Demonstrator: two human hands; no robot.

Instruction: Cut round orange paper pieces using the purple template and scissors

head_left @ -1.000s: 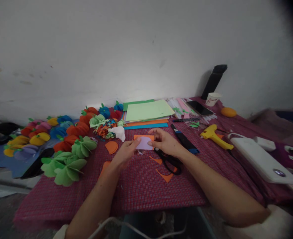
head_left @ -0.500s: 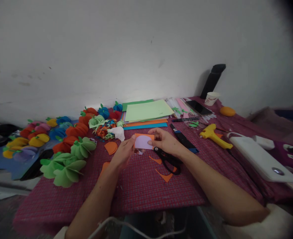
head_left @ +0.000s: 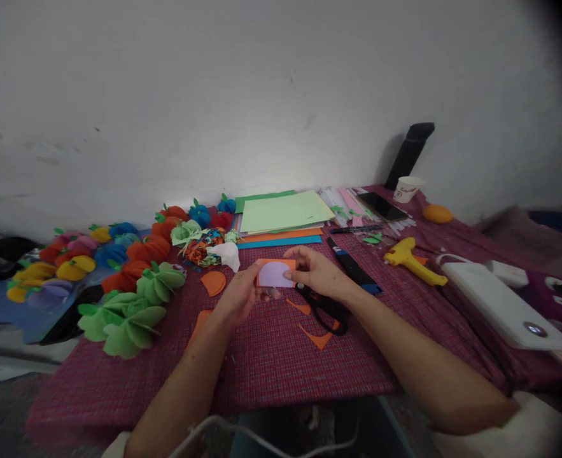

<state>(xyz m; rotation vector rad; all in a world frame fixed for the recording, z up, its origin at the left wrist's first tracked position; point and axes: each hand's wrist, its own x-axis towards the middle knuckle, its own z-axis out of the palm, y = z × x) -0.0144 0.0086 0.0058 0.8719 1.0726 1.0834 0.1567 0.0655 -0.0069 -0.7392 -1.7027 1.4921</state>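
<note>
My left hand [head_left: 240, 294] and my right hand [head_left: 315, 271] together pinch a small orange paper piece [head_left: 290, 263] with a lilac half-round paper shape [head_left: 275, 274] laid on its front. Each hand grips one side of it, a little above the red checked cloth [head_left: 271, 356]. Black scissors [head_left: 326, 308] lie on the cloth just under my right wrist. Orange paper offcuts [head_left: 316, 337] lie beside the scissors, and an orange half-circle [head_left: 213, 282] lies left of my left hand.
Paper fruit shapes, green [head_left: 123, 315], orange, blue and yellow, crowd the left. Stacked coloured sheets [head_left: 283, 216] lie at the back. A yellow glue gun [head_left: 412, 259], a white device [head_left: 500, 308], a phone [head_left: 382, 205], a paper cup [head_left: 406, 189] and a black bottle [head_left: 410, 152] are on the right.
My left hand has shifted its grip slightly on the paper's left edge, fingers curling lower. The paper and my right hand stay almost where they were.
</note>
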